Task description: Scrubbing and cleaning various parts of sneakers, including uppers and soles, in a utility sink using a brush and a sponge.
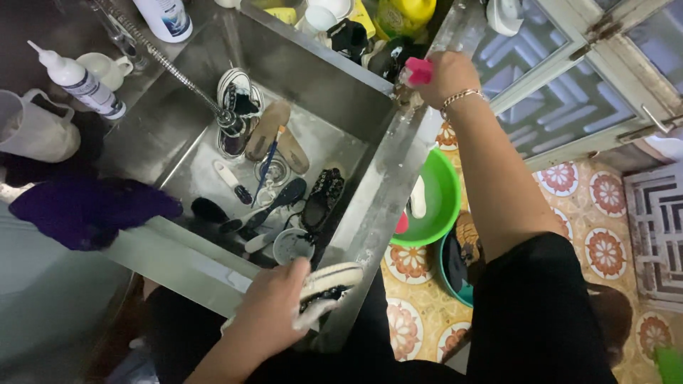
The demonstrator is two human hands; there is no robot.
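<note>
My left hand [274, 306] grips a black and white sneaker [329, 282] at the near corner of a steel sink [370, 199]. My right hand [445, 75] reaches to the sink's far right corner and is closed on a small pink object [419, 70], held against the rim. Inside the sink lie another black and white sneaker [237, 107], a tan insole [274, 131], a blue-handled brush [268, 160], a dark patterned shoe [322, 195], brushes and a small round cup [292, 245].
A purple cloth [85, 210] hangs over the sink's left rim. White bottles [82, 82] and a jug [32, 128] stand at left. A green basin [434, 199] and a teal basin [455, 274] sit on the patterned tile floor [605, 213]. Bottles crowd the back ledge.
</note>
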